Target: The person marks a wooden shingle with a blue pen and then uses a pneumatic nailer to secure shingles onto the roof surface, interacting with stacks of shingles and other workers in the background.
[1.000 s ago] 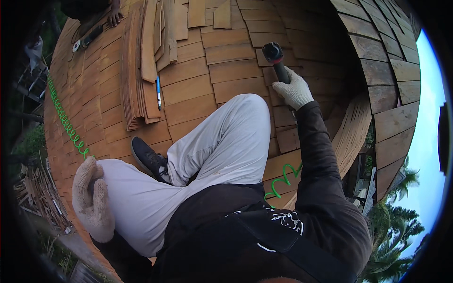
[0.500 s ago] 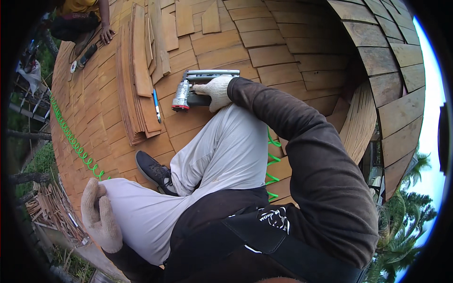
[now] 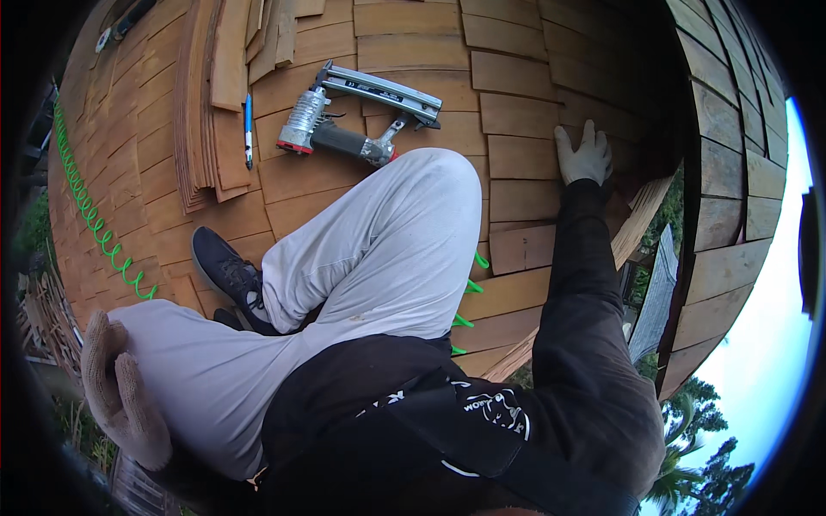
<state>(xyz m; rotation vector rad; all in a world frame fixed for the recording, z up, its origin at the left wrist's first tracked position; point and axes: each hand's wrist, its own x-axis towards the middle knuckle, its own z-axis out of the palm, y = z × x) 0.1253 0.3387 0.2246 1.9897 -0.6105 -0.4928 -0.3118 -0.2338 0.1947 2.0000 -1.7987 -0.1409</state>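
My right hand (image 3: 585,155), in a pale knit glove, rests with fingers spread on the wooden shingles (image 3: 520,155) near the roof's right edge. It holds nothing. A silver and black pneumatic nail gun (image 3: 344,140) with a red base lies on the shingles just beyond my raised knee, apart from both hands. Low at the left, my left hand (image 3: 127,396) is gloved too, its fingers loosely bent and apart beside my thigh, with nothing in them. A blue and white pen-like marker (image 3: 249,131) lies left of the nail gun.
A stack of long wooden shingles (image 3: 196,112) lies far left of centre. A coiled green air hose (image 3: 90,211) runs along the left; more green coils (image 3: 465,321) show by my right thigh. Beyond the right edge is a gap, then another shingled slope (image 3: 723,172).
My right hand has let go of the nail gun and moved right onto the shingles. The view has shifted, and the other person at the far left is out of sight.
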